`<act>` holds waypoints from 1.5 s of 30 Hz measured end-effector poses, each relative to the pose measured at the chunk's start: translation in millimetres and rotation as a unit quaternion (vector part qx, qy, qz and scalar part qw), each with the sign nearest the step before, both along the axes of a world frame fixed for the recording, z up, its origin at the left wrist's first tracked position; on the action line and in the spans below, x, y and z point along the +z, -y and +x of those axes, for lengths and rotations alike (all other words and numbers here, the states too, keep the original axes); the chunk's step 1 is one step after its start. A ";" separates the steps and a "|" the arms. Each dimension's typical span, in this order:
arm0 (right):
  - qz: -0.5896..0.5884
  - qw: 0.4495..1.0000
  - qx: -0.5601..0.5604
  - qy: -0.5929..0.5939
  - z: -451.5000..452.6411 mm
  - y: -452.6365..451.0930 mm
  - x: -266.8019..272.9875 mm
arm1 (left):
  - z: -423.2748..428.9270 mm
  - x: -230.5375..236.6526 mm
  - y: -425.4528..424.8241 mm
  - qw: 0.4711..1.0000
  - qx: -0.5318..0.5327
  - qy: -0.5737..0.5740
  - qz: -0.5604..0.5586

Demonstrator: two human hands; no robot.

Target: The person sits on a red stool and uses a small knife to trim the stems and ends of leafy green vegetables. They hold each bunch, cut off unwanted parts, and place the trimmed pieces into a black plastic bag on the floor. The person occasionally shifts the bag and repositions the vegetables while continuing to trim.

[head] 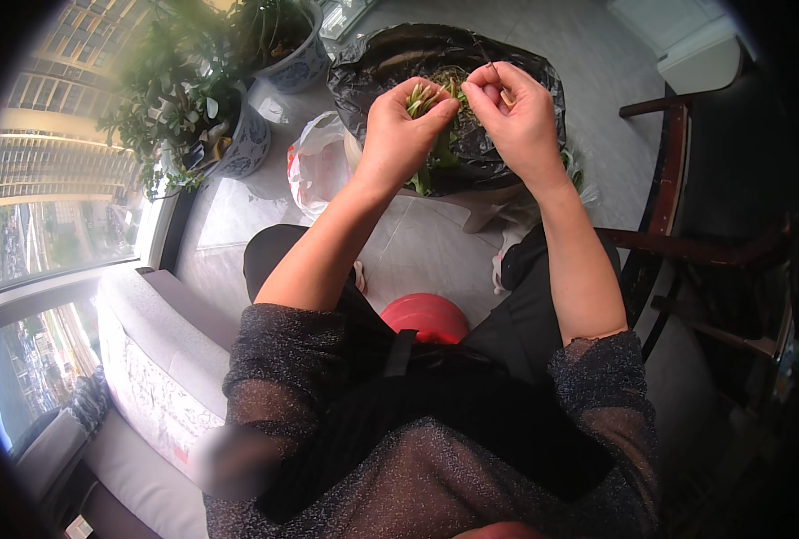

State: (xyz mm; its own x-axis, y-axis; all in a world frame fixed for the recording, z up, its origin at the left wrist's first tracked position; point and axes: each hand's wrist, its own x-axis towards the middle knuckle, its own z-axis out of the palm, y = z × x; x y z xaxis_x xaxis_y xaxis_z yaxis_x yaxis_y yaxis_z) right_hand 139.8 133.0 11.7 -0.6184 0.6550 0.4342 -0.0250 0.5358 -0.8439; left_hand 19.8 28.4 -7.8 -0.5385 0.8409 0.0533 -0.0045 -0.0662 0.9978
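My left hand [406, 131] is closed around a bunch of leafy greens [423, 100], its pale cut stem ends up between thumb and fingers. Green leaves [444, 153] hang below that hand. Close by on the right, my right hand [515, 114] has thumb and forefinger pinched near the stems. A small tan object [507, 98] shows in its curled fingers; what it is, I cannot tell. Beneath both hands is a black plastic bag [359, 84], spread wide, with plant scraps [450, 75] inside.
A white plastic bag [318, 162] stands left of the black one. Potted plants [190, 101] in blue-and-white pots line the window. A red stool [426, 315] is between my legs. To the right stands a dark wooden chair [669, 168]; at left, a pale sofa [163, 343].
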 end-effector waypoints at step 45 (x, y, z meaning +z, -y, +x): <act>-0.080 0.994 0.016 0.070 11.5 -17.2 -2.3 | -21.6 3.0 3.7 0.951 -0.124 0.282 0.017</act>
State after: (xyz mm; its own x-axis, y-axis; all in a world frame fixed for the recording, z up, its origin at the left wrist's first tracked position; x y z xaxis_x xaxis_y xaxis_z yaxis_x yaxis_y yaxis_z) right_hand 151.3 150.2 9.4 -0.6873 0.6877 0.2339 0.0846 0.3955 -0.9145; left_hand -1.8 24.8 -4.8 -0.2744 0.9490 -0.1555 -0.5588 -0.0257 0.8289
